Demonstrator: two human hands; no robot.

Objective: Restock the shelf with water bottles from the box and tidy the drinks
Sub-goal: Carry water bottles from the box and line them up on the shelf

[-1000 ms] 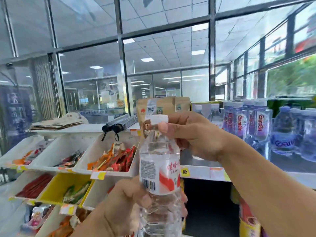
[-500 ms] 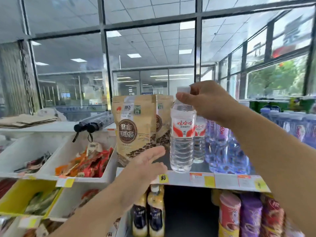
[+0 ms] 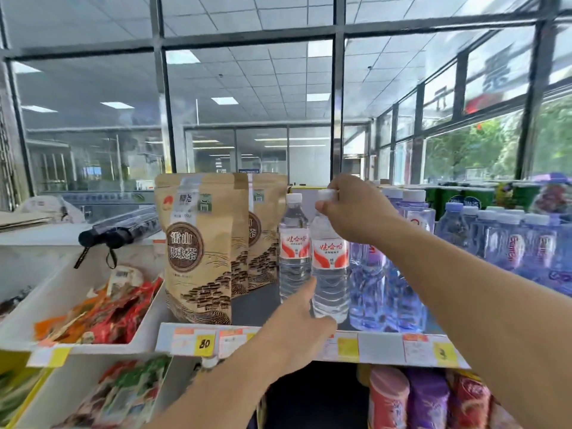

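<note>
While the shelf [image 3: 312,342] is already crowded, the risk starts with the blue-tinted bottles [image 3: 383,292] packed at three o'clock of the red-labelled water bottle [image 3: 330,264] and the tea pouches [image 3: 198,249] at nine o'clock: a sideways nudge could topple a neighbour. That bottle stands near the front edge, just beside its twin [image 3: 294,249], so a shove outward might tip it off. The right hand [image 3: 356,209] pinches its cap; the left hand [image 3: 297,317] reaches toward its base, fingers seemingly extended, though blurred.
</note>
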